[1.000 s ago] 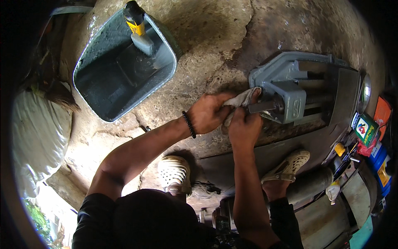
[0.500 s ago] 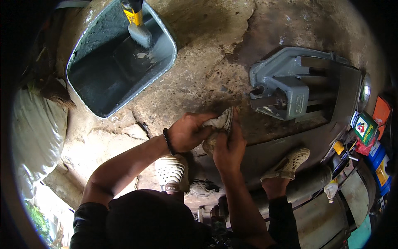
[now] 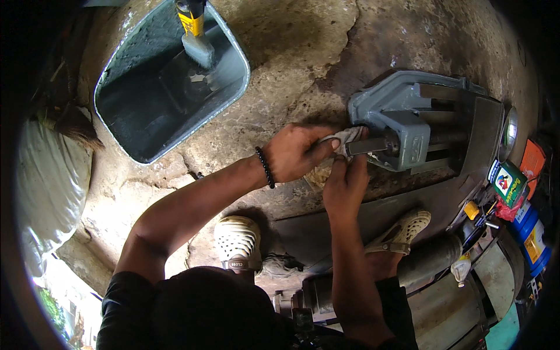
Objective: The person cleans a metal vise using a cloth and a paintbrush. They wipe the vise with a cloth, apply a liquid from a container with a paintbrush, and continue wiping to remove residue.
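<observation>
My left hand (image 3: pixel 297 153), with a black bead bracelet at the wrist, is closed on a crumpled pale rag (image 3: pixel 345 140). My right hand (image 3: pixel 345 189) pinches the rag from below, its fingers partly hidden. The cloth lies against the free end of a dark flat-sided metal shaft (image 3: pixel 367 146). That shaft sticks out of a grey-painted cast metal vise (image 3: pixel 413 137) resting on the floor to the right. Part of the rag is hidden by the shaft and by my fingers.
A grey open container (image 3: pixel 169 154) stands at the upper left with a paintbrush (image 3: pixel 198 49) inside. Along the right edge lie a round metal lid (image 3: pixel 509 134), a green tin (image 3: pixel 510 184) and a blue container (image 3: pixel 531 239). A pale sack (image 3: pixel 55 186) is at far left.
Both hands have moved right and slightly up with the rag. Earlier they held it bunched away from the vise; now it touches the shaft's end.
</observation>
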`<state>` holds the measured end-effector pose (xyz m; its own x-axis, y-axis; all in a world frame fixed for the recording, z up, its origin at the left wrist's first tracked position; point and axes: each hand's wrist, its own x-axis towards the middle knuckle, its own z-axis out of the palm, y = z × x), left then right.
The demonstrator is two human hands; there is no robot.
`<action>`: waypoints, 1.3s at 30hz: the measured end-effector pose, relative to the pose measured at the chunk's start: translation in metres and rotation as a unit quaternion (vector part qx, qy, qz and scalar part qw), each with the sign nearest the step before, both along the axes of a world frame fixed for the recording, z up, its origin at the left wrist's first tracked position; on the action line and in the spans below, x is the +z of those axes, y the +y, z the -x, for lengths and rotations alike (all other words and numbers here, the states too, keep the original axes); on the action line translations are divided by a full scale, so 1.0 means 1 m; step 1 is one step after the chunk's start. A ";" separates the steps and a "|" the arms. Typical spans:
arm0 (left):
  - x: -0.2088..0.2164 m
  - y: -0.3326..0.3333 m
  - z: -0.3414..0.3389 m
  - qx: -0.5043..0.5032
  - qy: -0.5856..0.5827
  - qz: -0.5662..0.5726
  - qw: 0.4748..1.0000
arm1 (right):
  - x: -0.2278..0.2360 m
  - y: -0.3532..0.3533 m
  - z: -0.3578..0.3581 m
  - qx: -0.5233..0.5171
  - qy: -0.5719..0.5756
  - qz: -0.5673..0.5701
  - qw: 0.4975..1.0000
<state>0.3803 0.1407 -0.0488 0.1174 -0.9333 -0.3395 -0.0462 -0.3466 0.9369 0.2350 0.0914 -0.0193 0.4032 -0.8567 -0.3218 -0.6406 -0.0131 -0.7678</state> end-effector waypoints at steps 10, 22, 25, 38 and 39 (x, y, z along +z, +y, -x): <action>-0.016 -0.017 0.005 0.020 -0.032 0.042 0.998 | -0.011 -0.017 -0.003 0.006 0.022 0.032 0.999; -0.006 -0.009 -0.003 -0.014 -0.049 -0.005 0.999 | -0.013 -0.014 -0.006 -0.014 0.006 -0.011 1.000; -0.002 0.007 -0.007 -0.055 -0.060 -0.017 0.997 | -0.007 -0.001 -0.001 -0.018 -0.009 -0.114 0.993; 0.012 0.048 -0.010 -0.057 0.161 -0.074 0.982 | 0.014 0.045 0.031 -0.132 -0.127 -0.174 0.968; 0.010 0.050 -0.012 -0.045 0.209 -0.056 0.975 | 0.019 0.042 0.034 -0.195 -0.162 -0.241 0.937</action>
